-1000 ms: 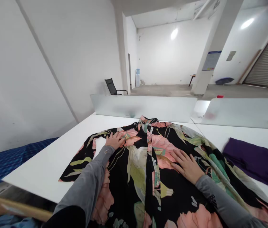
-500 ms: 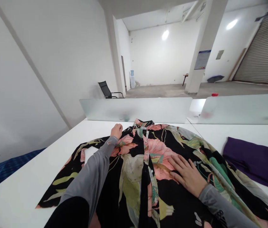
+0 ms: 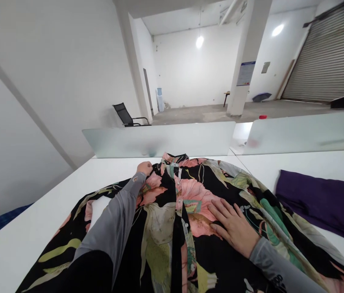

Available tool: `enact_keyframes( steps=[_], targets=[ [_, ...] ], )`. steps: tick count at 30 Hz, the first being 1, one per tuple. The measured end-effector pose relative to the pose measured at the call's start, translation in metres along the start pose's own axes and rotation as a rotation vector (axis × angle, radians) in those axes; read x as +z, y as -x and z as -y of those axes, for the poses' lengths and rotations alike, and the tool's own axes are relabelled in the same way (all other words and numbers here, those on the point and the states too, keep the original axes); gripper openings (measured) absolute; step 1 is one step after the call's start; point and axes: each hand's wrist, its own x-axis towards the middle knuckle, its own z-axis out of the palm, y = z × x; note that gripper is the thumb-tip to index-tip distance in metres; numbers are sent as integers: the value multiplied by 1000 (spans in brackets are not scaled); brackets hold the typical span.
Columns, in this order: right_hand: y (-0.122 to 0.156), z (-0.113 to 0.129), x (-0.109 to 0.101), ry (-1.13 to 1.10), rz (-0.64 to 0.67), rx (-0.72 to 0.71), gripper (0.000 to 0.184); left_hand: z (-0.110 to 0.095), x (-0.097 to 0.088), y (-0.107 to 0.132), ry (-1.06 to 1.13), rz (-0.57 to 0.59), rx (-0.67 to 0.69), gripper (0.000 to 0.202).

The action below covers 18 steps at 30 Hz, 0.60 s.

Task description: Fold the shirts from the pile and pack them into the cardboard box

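Shirt (image 3: pixel 162 228), bottom cut off, beneath empty, spread right hand (image 3: pixel 234 226); left hand (image 3: pixel 144 167) curled near collar (image 3: pixel 175 158), grip unclear.

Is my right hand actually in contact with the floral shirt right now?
Touching. The head view shows the right hand lying palm down on the floral shirt, with no visible gap.

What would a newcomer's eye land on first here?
The big floral shirt, spread across the white tabletop in the foreground. The right hand lies flat on its front, while the left hand is up near the collar. Then the purple cloth at the picture's right edge.
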Motion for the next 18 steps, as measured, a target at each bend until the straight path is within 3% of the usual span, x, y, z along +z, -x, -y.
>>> enact_keyframes(
  steps=[5,10,14,16,18],
  targets=[
    [-1,3,-5,13,27,4,58,-1,9,-10,-9,-145,-99,27],
    [-1,3,-6,16,42,6,57,-2,33,13,3,-167,-29,51],
    [0,3,-5,12,32,10,58,-15,29,18,101,-270,156,38],
    [0,3,-4,13,28,12,59,-27,25,10,156,-256,233,36],
    [0,3,-4,16,31,13,59,-39,25,-3,173,-207,216,36]
  ],
)
